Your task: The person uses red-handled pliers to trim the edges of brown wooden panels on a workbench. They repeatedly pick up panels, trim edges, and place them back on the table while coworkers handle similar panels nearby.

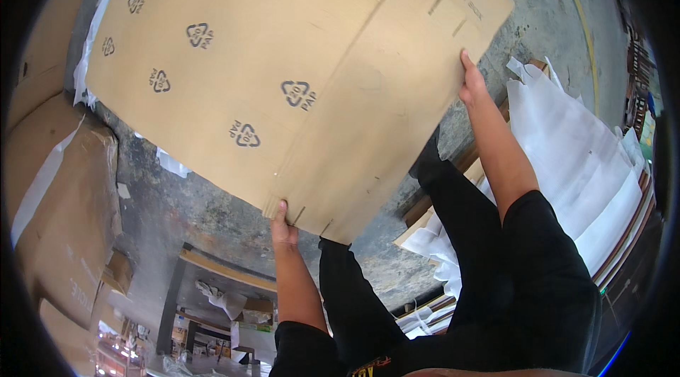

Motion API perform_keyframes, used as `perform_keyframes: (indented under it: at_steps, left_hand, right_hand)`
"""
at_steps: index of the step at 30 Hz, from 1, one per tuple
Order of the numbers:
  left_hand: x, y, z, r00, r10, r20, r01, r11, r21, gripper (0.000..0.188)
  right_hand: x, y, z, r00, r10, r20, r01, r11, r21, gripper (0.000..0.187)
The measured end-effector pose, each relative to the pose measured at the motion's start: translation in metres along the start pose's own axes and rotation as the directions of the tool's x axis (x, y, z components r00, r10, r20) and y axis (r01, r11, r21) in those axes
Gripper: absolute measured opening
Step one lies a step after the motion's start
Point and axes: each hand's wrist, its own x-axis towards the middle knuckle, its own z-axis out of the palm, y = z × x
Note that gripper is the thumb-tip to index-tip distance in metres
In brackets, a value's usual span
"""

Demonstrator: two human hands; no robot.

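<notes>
A large flat sheet of brown cardboard with fold creases and dark printed symbols spans the upper middle of the view, in front of my legs. My left hand grips its near lower corner, thumb on top and the other fingers hidden beneath. On the right-hand edge, my right hand holds the sheet with the thumb on the upper face; its remaining fingers are behind the board. White foam sheeting shows along the cardboard's far left edge.
Large brown cartons stand along the left. To the right, flat panels are stacked under white foam wrap. A dark-framed shelf with loose packing material sits at lower left. The grey concrete floor carries a yellow line.
</notes>
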Motion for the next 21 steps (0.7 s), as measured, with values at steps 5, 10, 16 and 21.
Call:
perform_keyframes:
  at_steps: [5, 10, 16, 21]
  left_hand:
    - [0.024, 0.058, 0.012, 0.999, 0.046, -0.026, -0.046, 0.999, -0.003, 0.069]
    - [0.094, 0.154, 0.013, 0.989, 0.148, 0.002, -0.147, 0.985, 0.085, 0.074]
    - [0.163, 0.241, -0.024, 0.994, 0.077, 0.083, -0.089, 0.984, 0.152, 0.079]
    - [0.12, 0.164, -0.057, 0.944, 0.185, -0.274, -0.082, 0.933, 0.35, 0.074]
  right_hand:
    - [0.051, -0.039, 0.112, 0.957, -0.123, 0.263, 0.205, 0.928, -0.312, 0.049]
    - [0.018, -0.051, 0.202, 0.968, -0.014, 0.249, 0.175, 0.751, -0.637, 0.058]
    - [-0.069, -0.016, 0.101, 0.945, -0.034, 0.326, 0.322, 0.29, -0.901, 0.043]
    - [-0.219, 0.041, -0.129, 0.998, 0.07, 0.002, -0.017, 0.276, -0.961, 0.045]
